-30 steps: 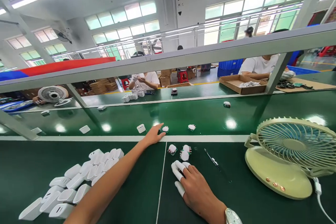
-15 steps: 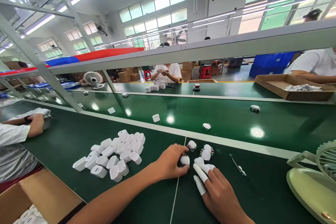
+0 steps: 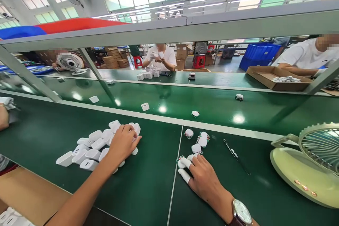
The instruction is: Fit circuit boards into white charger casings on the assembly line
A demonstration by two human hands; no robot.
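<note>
My left hand [image 3: 123, 144] lies on a heap of white charger shells [image 3: 90, 146] on the green bench, its fingers curled over a shell at the heap's right end. My right hand [image 3: 203, 180], with a watch on the wrist and white cots on the fingertips, rests on the bench to the right of the white line. Its fingertips pinch a small white inner part [image 3: 181, 162] with coloured bits on it. Three more such inner parts [image 3: 196, 147] lie just beyond its fingers.
A pale green desk fan [image 3: 304, 169] stands at the right, and a thin dark tool [image 3: 234, 153] lies between it and the parts. Single parts [image 3: 145, 106] ride the belt beyond. A cardboard box [image 3: 29, 194] is at bottom left. Co-workers sit across and at the far left.
My left hand came back from the belt with a small part, brought it to my right fingertips, then moved left onto the heap of shells. The camera has turned left and downward.
</note>
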